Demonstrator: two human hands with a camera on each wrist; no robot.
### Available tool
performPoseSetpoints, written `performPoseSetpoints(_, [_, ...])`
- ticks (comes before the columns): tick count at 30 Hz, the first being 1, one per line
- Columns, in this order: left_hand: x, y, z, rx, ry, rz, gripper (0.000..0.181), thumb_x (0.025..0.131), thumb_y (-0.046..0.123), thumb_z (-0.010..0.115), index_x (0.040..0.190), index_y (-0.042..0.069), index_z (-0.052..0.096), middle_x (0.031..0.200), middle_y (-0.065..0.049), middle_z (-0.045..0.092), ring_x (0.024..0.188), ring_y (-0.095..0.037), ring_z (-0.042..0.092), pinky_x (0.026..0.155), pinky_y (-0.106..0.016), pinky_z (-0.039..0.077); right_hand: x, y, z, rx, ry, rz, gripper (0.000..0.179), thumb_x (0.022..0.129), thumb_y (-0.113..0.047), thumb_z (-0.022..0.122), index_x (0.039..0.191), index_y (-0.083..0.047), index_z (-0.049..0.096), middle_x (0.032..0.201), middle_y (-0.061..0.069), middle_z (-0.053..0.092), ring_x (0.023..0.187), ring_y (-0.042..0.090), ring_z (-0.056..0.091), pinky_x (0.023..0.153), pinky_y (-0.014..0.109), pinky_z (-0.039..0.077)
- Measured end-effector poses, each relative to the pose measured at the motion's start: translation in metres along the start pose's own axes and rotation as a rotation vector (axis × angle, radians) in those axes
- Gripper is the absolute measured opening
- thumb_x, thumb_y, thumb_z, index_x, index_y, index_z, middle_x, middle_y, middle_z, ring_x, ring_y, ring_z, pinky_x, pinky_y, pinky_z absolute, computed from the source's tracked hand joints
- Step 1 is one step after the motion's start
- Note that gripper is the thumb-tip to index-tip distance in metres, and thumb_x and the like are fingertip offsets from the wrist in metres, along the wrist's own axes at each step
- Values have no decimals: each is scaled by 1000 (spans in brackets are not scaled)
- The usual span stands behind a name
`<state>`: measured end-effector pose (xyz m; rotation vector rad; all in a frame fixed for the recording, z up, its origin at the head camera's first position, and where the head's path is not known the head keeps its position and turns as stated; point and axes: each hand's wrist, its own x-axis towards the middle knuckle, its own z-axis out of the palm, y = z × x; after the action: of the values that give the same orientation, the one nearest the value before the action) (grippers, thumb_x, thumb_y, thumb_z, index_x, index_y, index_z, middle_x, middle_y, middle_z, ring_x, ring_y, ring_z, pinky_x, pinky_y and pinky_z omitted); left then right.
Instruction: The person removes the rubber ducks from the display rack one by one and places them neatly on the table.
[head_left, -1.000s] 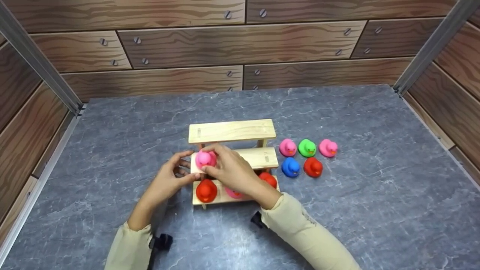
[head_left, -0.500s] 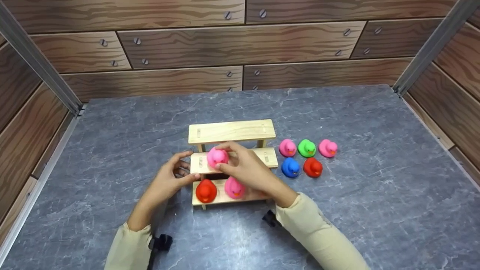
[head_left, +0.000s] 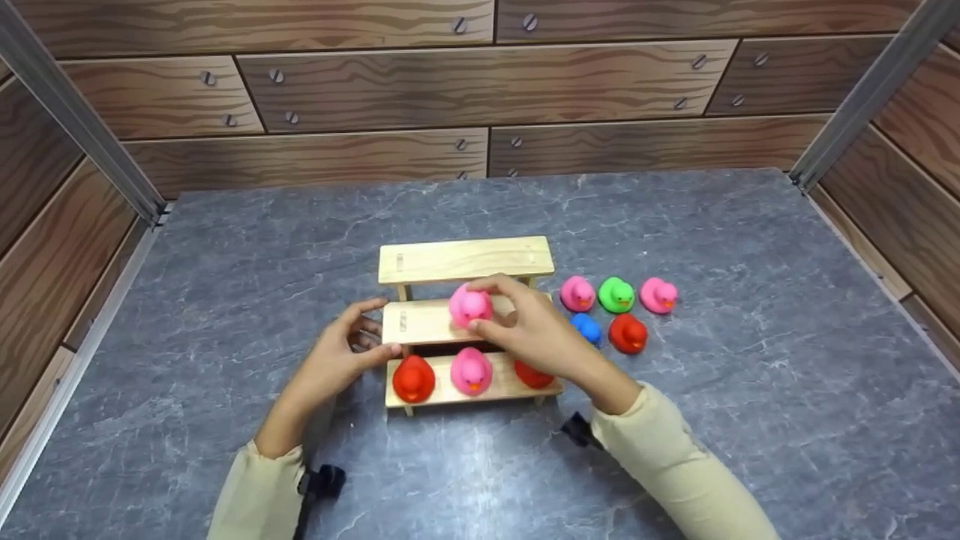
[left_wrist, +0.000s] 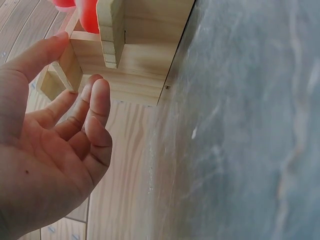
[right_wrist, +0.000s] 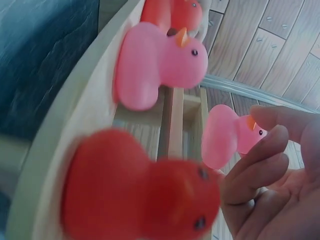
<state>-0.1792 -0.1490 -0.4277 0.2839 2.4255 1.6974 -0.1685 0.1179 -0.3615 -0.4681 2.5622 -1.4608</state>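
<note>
A three-tier wooden stand [head_left: 427, 322] stands in the middle of the table. My left hand [head_left: 349, 341] holds the left end of its middle step, thumb at the front edge [left_wrist: 55, 50] and index fingertip at the back corner; the other fingers curl loosely beside it. My right hand [head_left: 532, 330] pinches a pink rubber duck [head_left: 470, 306] over the middle of that same step. On the bottom step sit a red duck [head_left: 413, 379], a pink duck [head_left: 471, 372] and another red duck [right_wrist: 135, 185], which my right hand partly covers in the head view.
Right of the stand, several ducks stand on the grey marbled table [head_left: 712, 412]: pink [head_left: 577, 293], green [head_left: 616, 295], another pink [head_left: 658, 295], blue [head_left: 586, 328] and red [head_left: 628, 333]. The top step [head_left: 465, 259] is bare. Wood-patterned walls [head_left: 375, 90] border the table.
My right hand has moved the pink duck rightward along the middle step, from its left end to its middle. The left hand stays at the step's end.
</note>
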Motion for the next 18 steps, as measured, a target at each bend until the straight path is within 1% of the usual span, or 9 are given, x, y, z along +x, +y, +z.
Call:
performPoseSetpoints(2, [0, 1, 0, -2, 3, -2, 66, 83, 12, 75, 141, 3, 43, 107, -20, 63, 80, -16, 56, 64, -21, 45, -1, 3, -5, -23, 9, 2, 38, 88, -18, 69, 125, -17, 58, 125, 4, 61, 78, 16, 55, 71, 26, 48])
performPoseSetpoints(5, [1, 1, 0, -3, 5, -5, 66, 83, 12, 75, 141, 3, 44, 107, -19, 62, 80, -15, 56, 65, -21, 45, -3, 8, -12, -15, 14, 1, 38, 87, -16, 68, 124, -14, 58, 126, 7, 61, 86, 17, 58, 74, 28, 49])
performPoseSetpoints(6, [1, 0, 0, -3, 4, -2, 66, 83, 12, 75, 141, 3, 44, 107, -19, 62, 80, -15, 56, 65, -21, 45, -4, 9, -14, -5, 11, 4, 39, 88, -15, 68, 125, -13, 58, 127, 9, 61, 88, 17, 59, 76, 28, 50])
performPoseSetpoints(8, [2, 0, 1, -6, 2, 7, 66, 83, 11, 75, 141, 2, 44, 106, -20, 62, 80, -15, 56, 67, -21, 46, -6, 13, -21, 38, -2, 17, 40, 88, -12, 66, 126, -11, 56, 127, 12, 59, 82, 18, 63, 71, 26, 52])
performPoseSetpoints(12, [2, 0, 0, -4, -8, 12, 65, 84, 11, 74, 141, 2, 43, 107, -20, 61, 81, -16, 56, 65, -22, 45, -10, 20, -34, 114, -18, 30, 40, 89, -8, 65, 128, -5, 53, 129, 17, 56, 86, 20, 68, 66, 22, 53])
performPoseSetpoints(14, [1, 0, 0, 3, -7, 8, 65, 84, 11, 74, 141, 3, 43, 108, -19, 61, 81, -16, 56, 64, -22, 44, -13, 23, -40, 116, -13, 35, 40, 89, -8, 65, 128, -3, 53, 120, 19, 60, 69, 14, 64, 56, 19, 48])
performPoseSetpoints(16, [1, 0, -1, 10, -6, 6, 65, 85, 12, 73, 142, 3, 43, 108, -19, 61, 81, -16, 56, 64, -22, 44, -17, 26, -46, 102, -1, 35, 40, 89, -8, 65, 127, -3, 54, 112, 19, 63, 57, 7, 55, 49, 17, 43])
performPoseSetpoints(17, [0, -1, -1, 12, -5, 6, 66, 85, 12, 73, 142, 3, 43, 108, -19, 61, 81, -16, 56, 63, -22, 44, -18, 28, -48, 98, 5, 32, 40, 89, -7, 65, 127, -2, 54, 110, 19, 63, 53, 6, 50, 46, 17, 40])
performPoseSetpoints(18, [0, -1, -1, 14, -2, 5, 66, 85, 12, 73, 142, 3, 43, 108, -19, 61, 81, -15, 56, 63, -22, 44, -20, 30, -51, 95, 12, 25, 40, 89, -7, 65, 127, -2, 54, 111, 19, 63, 57, 4, 51, 49, 17, 42])
